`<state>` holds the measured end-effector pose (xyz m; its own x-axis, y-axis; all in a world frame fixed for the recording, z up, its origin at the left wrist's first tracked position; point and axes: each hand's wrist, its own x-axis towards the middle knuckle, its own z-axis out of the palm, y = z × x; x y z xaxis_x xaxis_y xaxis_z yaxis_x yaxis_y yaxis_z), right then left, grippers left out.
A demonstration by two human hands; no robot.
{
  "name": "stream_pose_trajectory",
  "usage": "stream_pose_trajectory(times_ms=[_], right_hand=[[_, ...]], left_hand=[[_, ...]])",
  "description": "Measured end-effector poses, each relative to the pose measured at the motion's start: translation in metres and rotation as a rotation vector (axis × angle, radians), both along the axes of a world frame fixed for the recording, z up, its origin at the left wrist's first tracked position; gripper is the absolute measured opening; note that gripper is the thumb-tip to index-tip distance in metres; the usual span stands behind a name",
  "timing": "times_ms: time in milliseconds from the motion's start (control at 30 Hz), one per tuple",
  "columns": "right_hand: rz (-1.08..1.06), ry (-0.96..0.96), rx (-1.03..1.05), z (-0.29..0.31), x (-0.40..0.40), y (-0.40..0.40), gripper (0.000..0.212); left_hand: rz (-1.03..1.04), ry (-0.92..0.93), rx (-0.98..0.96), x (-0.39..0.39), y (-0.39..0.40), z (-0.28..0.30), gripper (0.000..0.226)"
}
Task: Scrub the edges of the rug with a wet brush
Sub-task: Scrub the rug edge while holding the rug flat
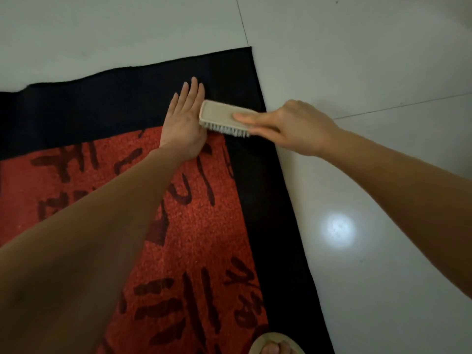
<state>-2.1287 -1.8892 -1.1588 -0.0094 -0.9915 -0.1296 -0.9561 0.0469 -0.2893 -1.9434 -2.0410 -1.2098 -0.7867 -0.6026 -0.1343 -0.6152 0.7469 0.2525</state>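
A rug (258, 190) with a red patterned centre and a wide black border lies on the floor, its far right corner near the top middle. My left hand (185, 121) lies flat with straight fingers on the black border, pressing the rug down. My right hand (288, 127) grips a beige scrub brush (219, 116) by its near end, thumb along its top. The brush's white bristles rest on the black border close to the right edge, and its far end touches my left hand.
Pale floor tiles (370, 60) surround the rug on the far and right sides, with a bright light reflection (341, 229) to the right. A foot in a beige sandal (274, 344) stands on the rug's black border at the bottom edge.
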Motion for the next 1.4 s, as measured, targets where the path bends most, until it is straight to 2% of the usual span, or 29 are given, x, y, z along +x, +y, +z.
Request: stream_pose_trajectory(times_ms=[167,233,333,400,500,600,633,733,800,900,933,1000,1067,1100,1167,1233,1300,1400], right_hand=[[-0.047,0.020,0.049,-0.007,-0.019,-0.017,0.041],[-0.138,0.045,0.009,-0.008,-0.033,-0.055,0.041],[-0.315,0.192,-0.096,0.000,-0.046,-0.106,0.036],[-0.313,0.149,-0.154,0.003,-0.035,-0.110,0.036],[-0.208,0.022,-0.076,-0.007,-0.014,-0.081,0.041],[-0.438,0.134,-0.077,-0.005,-0.035,-0.107,0.039],[-0.516,0.111,-0.092,-0.002,-0.040,-0.114,0.038],[-0.451,-0.067,-0.204,-0.006,-0.023,-0.105,0.040],[-0.363,-0.098,-0.153,-0.017,0.005,-0.074,0.041],[-0.526,0.090,-0.115,-0.026,-0.003,-0.082,0.041],[-0.604,0.108,-0.082,-0.018,-0.006,-0.094,0.041],[-0.652,0.015,-0.143,-0.001,0.007,-0.116,0.043],[-0.563,-0.110,-0.272,0.004,0.043,-0.117,0.045],[-0.457,-0.141,-0.255,0.003,0.068,-0.106,0.045],[-0.182,-0.131,-0.097,0.000,0.114,-0.079,0.044],[-0.080,-0.019,0.014,-0.006,0.112,-0.077,0.044],[-0.220,0.082,-0.014,-0.011,0.088,-0.109,0.043],[-0.384,0.153,-0.080,0.004,0.080,-0.157,0.043]], left_hand=[[0.035,-0.014,-0.099,-0.006,-0.004,-0.006,0.057],[0.038,-0.012,-0.106,-0.006,-0.004,-0.006,0.057],[0.028,-0.027,-0.115,-0.007,-0.005,-0.005,0.058],[0.038,-0.039,-0.117,-0.007,-0.004,-0.006,0.059],[0.066,-0.057,-0.131,-0.007,-0.002,-0.007,0.060],[0.059,-0.052,-0.145,-0.008,-0.004,-0.009,0.061],[0.053,-0.054,-0.143,-0.009,-0.003,-0.008,0.061],[0.058,-0.052,-0.141,-0.007,0.000,-0.007,0.063],[0.062,-0.052,-0.138,-0.005,-0.003,-0.008,0.063],[0.032,-0.058,-0.068,-0.007,-0.007,-0.005,0.062],[-0.006,-0.067,-0.027,-0.009,-0.010,0.000,0.063],[-0.013,-0.075,0.006,0.006,-0.014,0.006,0.066],[0.087,-0.028,-0.037,0.032,-0.028,0.011,0.065],[0.171,0.001,-0.076,0.048,-0.031,0.012,0.065],[0.310,0.015,-0.155,0.095,-0.040,0.006,0.066],[0.329,-0.078,-0.094,0.127,-0.044,0.001,0.066],[0.304,-0.152,-0.029,0.138,-0.043,0.000,0.066],[0.272,-0.161,0.057,0.132,-0.053,0.008,0.067]])
